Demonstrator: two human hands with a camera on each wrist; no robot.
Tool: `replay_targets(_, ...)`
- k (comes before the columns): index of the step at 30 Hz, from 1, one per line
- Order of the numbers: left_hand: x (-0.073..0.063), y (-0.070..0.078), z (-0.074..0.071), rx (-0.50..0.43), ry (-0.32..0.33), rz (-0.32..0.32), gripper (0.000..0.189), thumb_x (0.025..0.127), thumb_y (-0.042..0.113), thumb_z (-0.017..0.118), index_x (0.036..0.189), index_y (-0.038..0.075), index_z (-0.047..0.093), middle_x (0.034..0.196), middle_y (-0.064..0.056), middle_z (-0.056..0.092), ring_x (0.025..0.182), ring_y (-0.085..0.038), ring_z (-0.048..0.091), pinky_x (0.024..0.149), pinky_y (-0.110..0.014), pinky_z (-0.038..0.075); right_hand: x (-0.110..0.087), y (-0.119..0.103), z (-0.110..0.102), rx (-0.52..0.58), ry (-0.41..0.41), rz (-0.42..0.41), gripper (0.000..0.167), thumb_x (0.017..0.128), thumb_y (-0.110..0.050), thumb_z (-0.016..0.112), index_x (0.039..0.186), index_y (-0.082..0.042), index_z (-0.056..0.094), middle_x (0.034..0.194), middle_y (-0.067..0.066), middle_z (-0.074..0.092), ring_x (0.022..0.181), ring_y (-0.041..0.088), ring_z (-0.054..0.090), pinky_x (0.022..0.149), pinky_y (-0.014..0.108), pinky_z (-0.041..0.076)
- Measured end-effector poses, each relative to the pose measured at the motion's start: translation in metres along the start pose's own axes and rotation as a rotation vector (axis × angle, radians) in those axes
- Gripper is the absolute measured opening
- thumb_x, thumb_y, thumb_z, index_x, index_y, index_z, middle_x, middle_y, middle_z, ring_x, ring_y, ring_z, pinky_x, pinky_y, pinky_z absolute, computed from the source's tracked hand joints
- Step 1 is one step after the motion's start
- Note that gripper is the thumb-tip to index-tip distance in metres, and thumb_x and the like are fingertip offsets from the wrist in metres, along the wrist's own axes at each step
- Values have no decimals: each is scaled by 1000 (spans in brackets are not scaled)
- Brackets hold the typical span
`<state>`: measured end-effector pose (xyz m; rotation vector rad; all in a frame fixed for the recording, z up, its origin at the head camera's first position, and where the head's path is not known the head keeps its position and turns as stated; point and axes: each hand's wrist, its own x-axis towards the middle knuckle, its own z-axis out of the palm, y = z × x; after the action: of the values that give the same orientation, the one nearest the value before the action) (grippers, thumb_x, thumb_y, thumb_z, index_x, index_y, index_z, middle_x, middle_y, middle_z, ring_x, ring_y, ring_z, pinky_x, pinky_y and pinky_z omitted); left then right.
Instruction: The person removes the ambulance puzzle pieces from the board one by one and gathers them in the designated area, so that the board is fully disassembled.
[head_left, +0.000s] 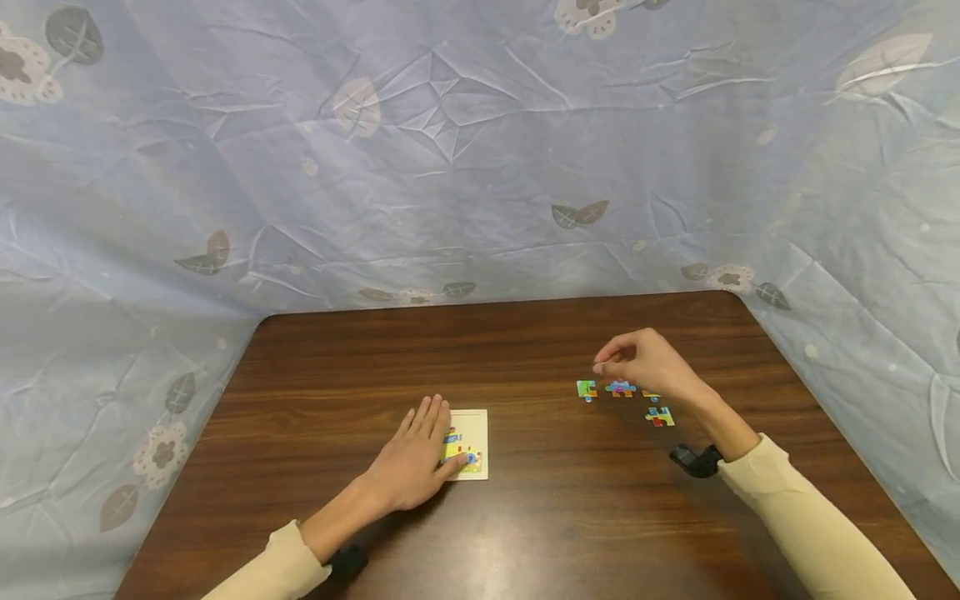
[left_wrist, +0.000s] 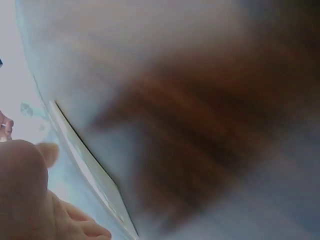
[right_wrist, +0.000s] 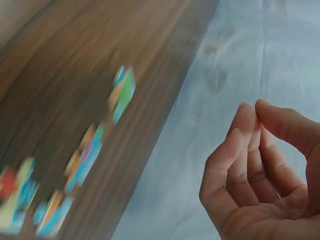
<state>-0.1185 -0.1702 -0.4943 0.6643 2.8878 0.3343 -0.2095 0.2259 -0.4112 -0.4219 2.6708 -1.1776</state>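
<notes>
My left hand (head_left: pixel 411 462) lies flat over the left part of a small jigsaw puzzle board (head_left: pixel 480 421), fingers straight and thumb across the picture. The board has a cream border and a colourful picture partly hidden under the hand. My right hand (head_left: pixel 652 365) hovers above several loose puzzle pieces, fingers loosely bent and thumb close to the fingertips. Nothing shows between them in the right wrist view. Beneath it lie a green piece (head_left: pixel 586 389), a blue-and-purple piece (head_left: pixel 621 389) and a partly covered orange-and-blue piece (head_left: pixel 651 396). Nearer me is a red-and-green piece (head_left: pixel 661 417).
Everything lies on a dark brown wooden table (head_left: pixel 525 533). Pale blue patterned cloth (head_left: pixel 480 183) hangs behind and along both sides. A black wrist device (head_left: pixel 696 461) sits at the right sleeve. The left wrist view is mostly blurred.
</notes>
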Motion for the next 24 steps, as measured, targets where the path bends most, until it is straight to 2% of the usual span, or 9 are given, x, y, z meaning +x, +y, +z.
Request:
replay_targets(3,-2,-8,-4,24,0,-9,90,108,61,43,167,-2,18,176,-23,12,166,-39,11,134,-58,17,12,-17,22,9,-53,-68,11,97,-21,77,99,-11,80,91,10,80,74,14,72,63,29,56)
replay_targets(6,-3,-15,-6,34,-4,10,90,108,62,42,167,-1,17,176,-22,12,166,-38,10,134,-58,18,22,-33,43,8,-104,-116,8,96,-20,77,98,-13,80,86,6,79,74,21,73,62,28,55)
replay_targets(10,-3,-21,-5,11,-16,31,90,108,62,41,167,0,15,177,-19,9,166,-37,9,134,-57,18,33,-48,71,23,-164,-183,6,96,-17,78,95,-12,80,83,8,79,77,26,75,64,27,55)
replay_targets(13,-3,-26,-2,13,-40,20,91,108,64,40,168,2,12,178,-17,6,167,-35,6,134,-57,18,40,-57,93,20,-215,-222,6,94,-17,78,94,-11,80,84,8,79,75,19,73,65,25,56)
replay_targets(18,-3,-30,0,14,-72,7,94,107,67,38,169,3,7,178,-15,1,167,-33,2,135,-57,14,48,-70,129,-28,-267,-274,2,91,-13,80,92,-11,79,83,-3,76,74,7,68,68,22,58)
replay_targets(24,-3,-28,2,10,-110,10,92,108,65,35,169,4,5,178,-15,-1,167,-33,1,135,-59,11,56,-79,162,-68,-304,-295,4,90,-7,79,94,-7,77,82,0,75,74,6,66,69,20,57)
